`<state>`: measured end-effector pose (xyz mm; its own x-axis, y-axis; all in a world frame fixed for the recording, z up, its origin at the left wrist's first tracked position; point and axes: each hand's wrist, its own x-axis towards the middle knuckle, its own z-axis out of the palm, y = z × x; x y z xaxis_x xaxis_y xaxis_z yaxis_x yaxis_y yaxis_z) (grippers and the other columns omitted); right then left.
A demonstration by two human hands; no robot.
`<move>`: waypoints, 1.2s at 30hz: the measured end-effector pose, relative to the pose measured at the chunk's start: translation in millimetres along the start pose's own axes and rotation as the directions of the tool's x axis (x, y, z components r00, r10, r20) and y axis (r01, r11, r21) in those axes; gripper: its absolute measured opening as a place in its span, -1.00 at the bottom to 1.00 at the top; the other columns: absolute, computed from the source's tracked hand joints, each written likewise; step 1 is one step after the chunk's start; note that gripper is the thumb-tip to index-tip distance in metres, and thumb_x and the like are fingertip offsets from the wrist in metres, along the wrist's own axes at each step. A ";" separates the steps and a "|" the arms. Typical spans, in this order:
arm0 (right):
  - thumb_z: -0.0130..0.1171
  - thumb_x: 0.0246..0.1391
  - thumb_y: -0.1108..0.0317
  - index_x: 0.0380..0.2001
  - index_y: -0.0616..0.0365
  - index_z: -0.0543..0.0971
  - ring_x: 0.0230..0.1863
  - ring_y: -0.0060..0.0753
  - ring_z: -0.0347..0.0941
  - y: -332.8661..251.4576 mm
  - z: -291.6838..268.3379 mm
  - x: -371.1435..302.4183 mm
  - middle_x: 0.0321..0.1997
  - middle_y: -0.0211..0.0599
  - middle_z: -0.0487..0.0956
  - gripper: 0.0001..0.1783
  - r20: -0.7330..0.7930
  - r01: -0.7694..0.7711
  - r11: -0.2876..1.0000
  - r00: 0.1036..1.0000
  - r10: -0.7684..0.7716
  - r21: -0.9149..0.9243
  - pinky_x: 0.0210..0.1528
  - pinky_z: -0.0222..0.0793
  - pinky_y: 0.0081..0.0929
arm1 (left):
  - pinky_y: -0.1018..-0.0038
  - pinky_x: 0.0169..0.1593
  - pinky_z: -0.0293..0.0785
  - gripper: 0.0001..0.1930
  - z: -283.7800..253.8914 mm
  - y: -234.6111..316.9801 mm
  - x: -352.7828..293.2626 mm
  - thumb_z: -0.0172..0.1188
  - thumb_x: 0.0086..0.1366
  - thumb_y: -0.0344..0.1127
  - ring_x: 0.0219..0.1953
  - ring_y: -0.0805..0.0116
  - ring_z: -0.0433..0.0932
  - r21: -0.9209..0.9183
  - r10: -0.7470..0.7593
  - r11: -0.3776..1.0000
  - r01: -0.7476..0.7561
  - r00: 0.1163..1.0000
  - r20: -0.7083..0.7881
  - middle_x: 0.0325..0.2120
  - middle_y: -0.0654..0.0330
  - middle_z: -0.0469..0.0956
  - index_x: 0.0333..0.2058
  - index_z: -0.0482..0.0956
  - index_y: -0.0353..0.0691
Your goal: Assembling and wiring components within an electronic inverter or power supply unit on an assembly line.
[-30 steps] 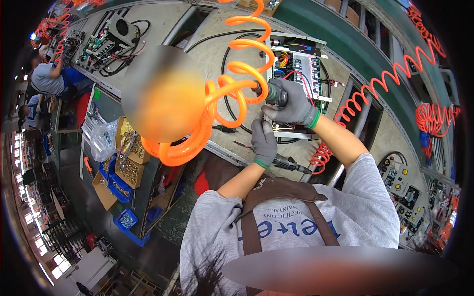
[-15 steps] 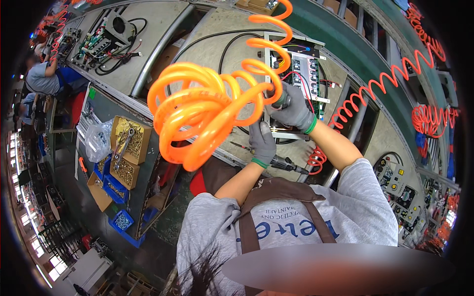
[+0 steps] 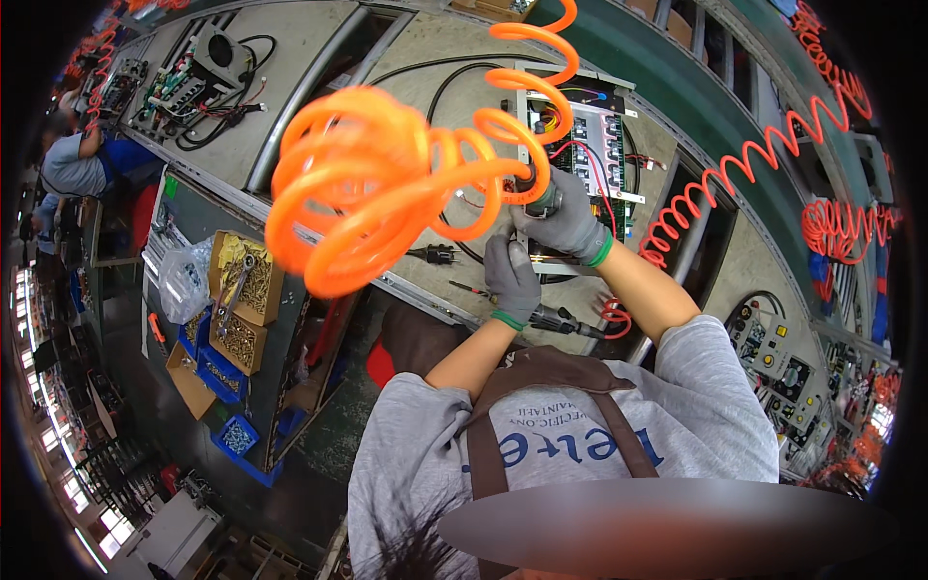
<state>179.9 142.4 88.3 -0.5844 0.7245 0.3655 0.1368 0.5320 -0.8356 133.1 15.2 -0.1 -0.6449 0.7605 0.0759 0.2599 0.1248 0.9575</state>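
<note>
My right hand (image 3: 570, 230), in a grey glove with a green cuff, is wrapped round a dark air screwdriver (image 3: 544, 201). An orange coiled hose (image 3: 338, 184) runs from the tool's top and loops out over the bench. Just left of and below it, my gloved left hand (image 3: 512, 277) has its fingers pinched together by the near edge of an open metal chassis (image 3: 626, 197). Whatever those fingers hold is hidden. Circuit boards, white-topped parts and red wires fill the chassis. Beside my left wrist lies another dark driver (image 3: 561, 321) with a red coiled hose.
A black plug (image 3: 432, 254) on a cable lies left of my hands. Cardboard boxes of screws (image 3: 240, 343), blue bins (image 3: 235, 435) and a wrench (image 3: 230, 290) stand on the left side table. More units (image 3: 773, 358) sit at right. Another person (image 3: 75, 162) works far left.
The orange hose coils have swung left and slightly up, uncovering the black plug. Both hands stay nearly in place, the driver still in my right hand.
</note>
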 end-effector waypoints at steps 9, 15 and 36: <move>0.43 -0.51 0.36 -0.21 0.12 0.53 -0.42 -0.16 0.53 -24.5 -3.4 9.4 -0.42 -0.21 0.56 -0.41 0.145 -0.139 0.990 0.980 0.138 -0.001 -0.31 0.45 -0.41 | 0.10 -0.12 0.28 -0.63 3.5 -5.1 -4.3 -0.17 0.32 -0.19 -0.20 -0.17 0.40 -0.066 -0.086 0.994 0.085 0.996 -0.013 -0.27 -0.17 0.40 -0.13 0.37 -0.42; 0.46 -0.55 0.34 -0.24 0.14 0.51 -0.38 -0.07 0.51 -24.2 0.6 6.4 -0.36 -0.17 0.55 -0.39 0.162 0.086 0.995 0.984 -0.077 -0.050 -0.27 0.45 -0.37 | 0.07 -0.05 0.31 -0.60 10.2 -32.0 -12.1 -0.15 0.32 -0.15 -0.11 -0.26 0.41 -0.064 0.017 0.998 -0.022 0.997 -0.077 -0.18 -0.22 0.42 -0.11 0.38 -0.40; 0.46 -0.46 0.33 -0.19 0.12 0.52 -0.41 -0.25 0.49 -31.7 2.3 2.1 -0.38 -0.24 0.54 -0.40 0.212 0.092 0.993 0.974 -0.074 -0.076 -0.29 0.42 -0.43 | 0.29 -0.05 0.34 -0.65 7.4 -31.1 -6.7 -0.16 0.32 -0.26 -0.17 0.04 0.46 -0.010 0.198 0.980 -0.201 0.972 -0.129 -0.19 -0.09 0.46 -0.04 0.37 -0.37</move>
<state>172.5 126.0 114.6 -0.7495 0.5732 0.3311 0.1426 0.6282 -0.7648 134.6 11.0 -32.5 -0.6676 0.6818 0.2989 0.3771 -0.0365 0.9255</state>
